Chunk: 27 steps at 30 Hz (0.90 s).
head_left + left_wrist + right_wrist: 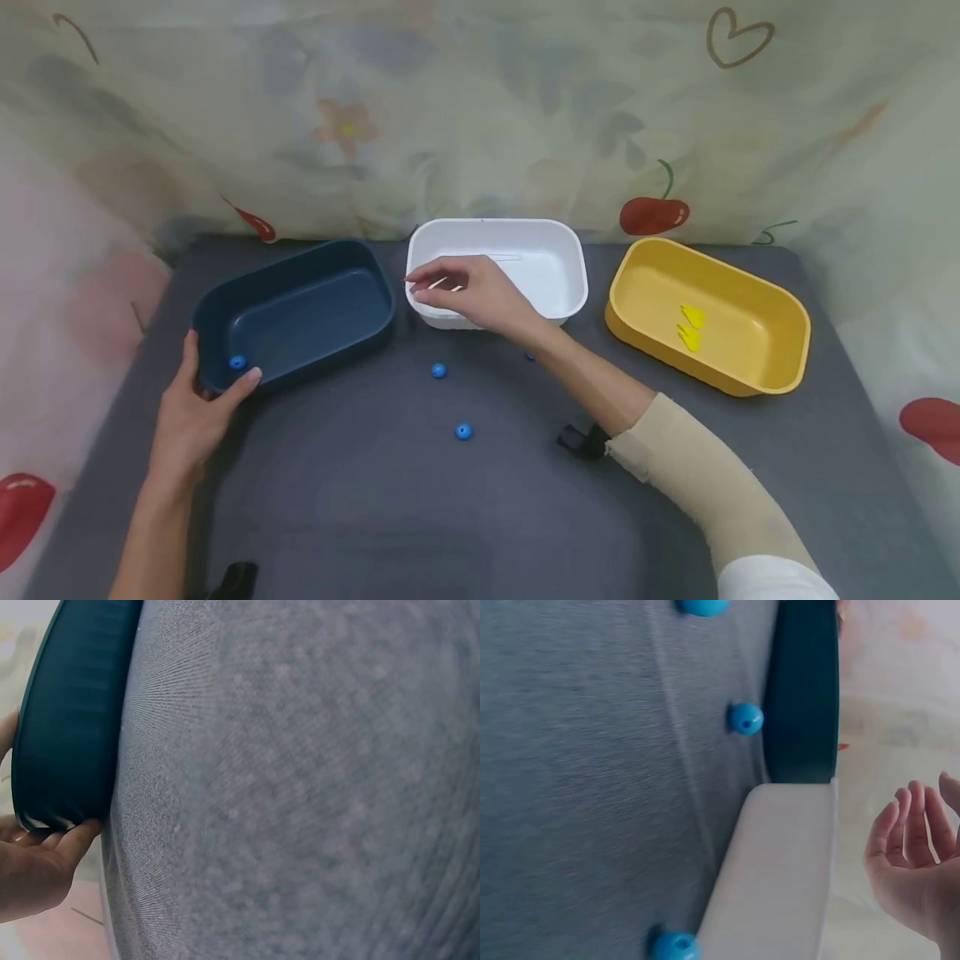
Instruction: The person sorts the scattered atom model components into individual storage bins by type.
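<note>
My left hand [189, 417] grips the near left corner of a dark blue bin [300, 287], thumb over the front rim and fingers along the outer end. In the left wrist view its fingers [81, 838] reach to the bin's bottom edge. One blue bead [237, 362] lies inside that bin. Above the near left part of a white bin [551, 275] is my right hand [480, 292], fingers loosely bent. The right wrist view shows that hand [922, 855] with thumb and fingers apart and nothing between them.
On the grey table [360, 500] lie a blue bead [438, 370], a nearer blue bead [463, 431] and a third bead [530, 356] partly hidden by the right forearm. A yellow bin [750, 329] at the right holds small yellow pieces [689, 337]. Patterned cloth hangs behind.
</note>
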Motion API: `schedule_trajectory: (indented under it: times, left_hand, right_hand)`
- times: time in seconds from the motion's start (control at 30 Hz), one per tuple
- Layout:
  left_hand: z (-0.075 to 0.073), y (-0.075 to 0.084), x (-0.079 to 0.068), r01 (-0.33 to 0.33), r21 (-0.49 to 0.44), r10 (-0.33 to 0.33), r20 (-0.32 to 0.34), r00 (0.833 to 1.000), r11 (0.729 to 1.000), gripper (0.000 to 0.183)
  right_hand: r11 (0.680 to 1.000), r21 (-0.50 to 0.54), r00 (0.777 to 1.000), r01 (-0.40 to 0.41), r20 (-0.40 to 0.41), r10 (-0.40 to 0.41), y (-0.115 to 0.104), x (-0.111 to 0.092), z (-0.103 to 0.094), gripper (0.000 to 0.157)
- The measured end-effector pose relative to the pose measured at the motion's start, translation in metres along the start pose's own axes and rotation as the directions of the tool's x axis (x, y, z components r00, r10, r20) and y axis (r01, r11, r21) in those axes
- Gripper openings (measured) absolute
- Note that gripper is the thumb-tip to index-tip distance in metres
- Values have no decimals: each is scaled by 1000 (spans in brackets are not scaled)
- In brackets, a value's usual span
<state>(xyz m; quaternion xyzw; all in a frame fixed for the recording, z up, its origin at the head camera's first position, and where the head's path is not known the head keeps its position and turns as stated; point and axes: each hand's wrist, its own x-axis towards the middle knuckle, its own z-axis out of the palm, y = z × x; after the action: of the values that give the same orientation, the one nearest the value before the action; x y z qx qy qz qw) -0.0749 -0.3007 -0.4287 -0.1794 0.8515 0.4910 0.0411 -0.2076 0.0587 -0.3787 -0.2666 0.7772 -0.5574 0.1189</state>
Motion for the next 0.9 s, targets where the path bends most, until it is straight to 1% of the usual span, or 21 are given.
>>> schedule_trajectory:
  times: [0.2,0.37,0.5,0.6,0.8,0.9]
  left_hand:
    - [-4,-3,-1,-1,37,0,11,1000,999,99]
    - [1,-2,0,13,19,-13,3,1000,1000,98]
    - [2,-1,0,15,14,-15,-2,1000,1000,98]
    - [3,-1,0,8,27,-8,-5,1000,1000,98]
    - [3,-2,1,-15,43,16,-19,1000,999,98]
    - [3,-2,1,-10,39,11,-18,1000,999,98]
  right_hand:
    - [1000,-3,999,0,-37,0,12,-21,-8,26]
    - [999,-28,996,-36,-81,33,20,-40,-19,24]
    - [998,4,994,-68,-90,68,26,-55,-27,23]
    - [997,25,992,-75,-96,77,30,-66,-33,24]
    - [994,-32,990,-102,-105,98,37,-85,-43,25]
    - [993,-75,993,-92,-81,86,44,-93,-46,23]
